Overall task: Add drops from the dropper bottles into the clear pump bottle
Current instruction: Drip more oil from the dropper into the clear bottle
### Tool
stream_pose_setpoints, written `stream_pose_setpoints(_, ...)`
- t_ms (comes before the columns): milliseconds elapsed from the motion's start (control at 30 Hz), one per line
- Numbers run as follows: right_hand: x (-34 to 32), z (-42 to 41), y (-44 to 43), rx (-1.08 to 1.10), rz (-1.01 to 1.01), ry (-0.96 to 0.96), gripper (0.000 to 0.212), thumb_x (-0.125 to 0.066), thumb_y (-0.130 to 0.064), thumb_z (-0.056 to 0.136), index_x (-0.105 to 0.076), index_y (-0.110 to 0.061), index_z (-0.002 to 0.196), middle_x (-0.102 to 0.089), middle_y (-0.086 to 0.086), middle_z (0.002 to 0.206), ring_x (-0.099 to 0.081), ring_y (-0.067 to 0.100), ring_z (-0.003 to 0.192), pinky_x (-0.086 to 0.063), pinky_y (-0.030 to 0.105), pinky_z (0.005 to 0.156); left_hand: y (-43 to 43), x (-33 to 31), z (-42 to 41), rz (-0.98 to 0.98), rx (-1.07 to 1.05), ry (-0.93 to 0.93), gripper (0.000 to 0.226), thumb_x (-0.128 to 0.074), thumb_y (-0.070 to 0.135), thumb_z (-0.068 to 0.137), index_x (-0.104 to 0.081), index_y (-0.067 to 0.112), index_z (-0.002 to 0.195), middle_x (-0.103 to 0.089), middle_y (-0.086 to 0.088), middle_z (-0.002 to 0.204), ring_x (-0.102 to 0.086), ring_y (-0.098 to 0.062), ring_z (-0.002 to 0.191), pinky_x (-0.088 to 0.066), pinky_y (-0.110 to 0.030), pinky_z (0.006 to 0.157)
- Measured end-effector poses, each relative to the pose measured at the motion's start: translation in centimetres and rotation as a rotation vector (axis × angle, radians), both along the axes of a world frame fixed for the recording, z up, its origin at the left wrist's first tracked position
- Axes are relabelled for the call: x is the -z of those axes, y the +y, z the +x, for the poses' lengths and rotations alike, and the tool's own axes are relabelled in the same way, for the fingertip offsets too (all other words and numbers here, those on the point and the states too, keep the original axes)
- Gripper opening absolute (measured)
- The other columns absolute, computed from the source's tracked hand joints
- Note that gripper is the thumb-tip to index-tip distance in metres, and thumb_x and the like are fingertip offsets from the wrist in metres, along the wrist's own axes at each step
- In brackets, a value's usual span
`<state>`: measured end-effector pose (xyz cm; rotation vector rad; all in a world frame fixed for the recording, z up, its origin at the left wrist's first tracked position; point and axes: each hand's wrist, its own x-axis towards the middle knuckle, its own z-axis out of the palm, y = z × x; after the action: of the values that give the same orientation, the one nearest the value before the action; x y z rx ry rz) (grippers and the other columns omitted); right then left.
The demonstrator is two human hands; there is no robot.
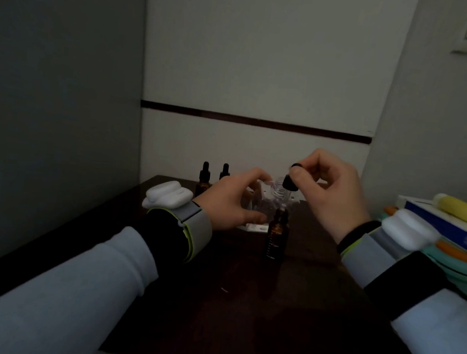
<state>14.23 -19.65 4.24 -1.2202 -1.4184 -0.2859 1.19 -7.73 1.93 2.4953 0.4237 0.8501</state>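
Note:
The clear pump bottle (274, 197) stands uncapped on the dark table (243, 304); its threaded neck shows between my hands. My left hand (230, 202) grips its left side. My right hand (327, 190) pinches a black dropper cap (291, 179) just over the bottle's mouth. An open amber dropper bottle (277, 235) stands in front of the clear bottle. Two capped amber dropper bottles (204, 175) (225, 172) stand behind my left hand, partly hidden.
A stack at the right edge holds a blue-and-white box (442, 226), a yellow tube (461, 209) and teal and orange items (462, 261). White walls enclose the table at the back and left. A white sensor sits on each wrist.

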Motion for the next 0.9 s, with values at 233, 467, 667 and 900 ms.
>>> stream_pose_setpoints(233, -0.7, -0.2, -0.4, 0.003, 0.176, 0.048, 0.016, -0.060, -0.023, 0.080, -0.052, -0.031, 0.069, -0.052, -0.010, 0.064, -0.048, -0.002, 0.060, -0.038, 0.010, 0.053, -0.1, 0.0, -0.1, -0.001, 0.004, 0.006, 0.056, -0.077, 0.019, 0.076, -0.046, 0.028, 0.122, -0.056, 0.000, 0.117, -0.058, -0.015, 0.103, -0.053, -0.040, 0.088)
stream_pose_setpoints(467, -1.0, 0.2, -0.5, -0.024, 0.295, 0.117, 0.002, -0.056, -0.037, 0.079, -0.056, -0.037, 0.082, -0.058, -0.011, 0.075, -0.051, 0.002, 0.070, -0.042, 0.012, 0.058, -0.2, -0.1, -0.2, -0.010, 0.007, 0.006, 0.056, -0.077, 0.018, 0.076, -0.046, 0.027, 0.122, -0.056, 0.001, 0.117, -0.060, -0.014, 0.099, -0.054, -0.039, 0.087)
stream_pose_setpoints(667, 0.5, 0.2, 0.5, 0.018, 0.104, -0.047, 0.010, -0.064, -0.029, 0.079, -0.059, -0.037, 0.077, -0.053, -0.010, 0.070, -0.048, 0.005, 0.064, -0.040, 0.018, 0.055, -0.1, 0.0, -0.1, -0.004, 0.002, 0.002, 0.056, -0.078, 0.021, 0.075, -0.046, 0.030, 0.120, -0.058, 0.002, 0.115, -0.061, -0.016, 0.100, -0.053, -0.043, 0.088)
stream_pose_setpoints(900, 0.4, 0.5, 0.6, 0.065, 0.003, -0.059, 0.024, -0.067, -0.013, 0.083, -0.055, -0.026, 0.067, -0.048, -0.010, 0.063, -0.045, 0.006, 0.062, -0.037, 0.019, 0.054, -0.1, -0.1, -0.1, -0.002, -0.007, 0.014, 0.057, -0.077, 0.021, 0.076, -0.045, 0.030, 0.122, -0.056, 0.001, 0.116, -0.058, -0.015, 0.101, -0.052, -0.039, 0.089)
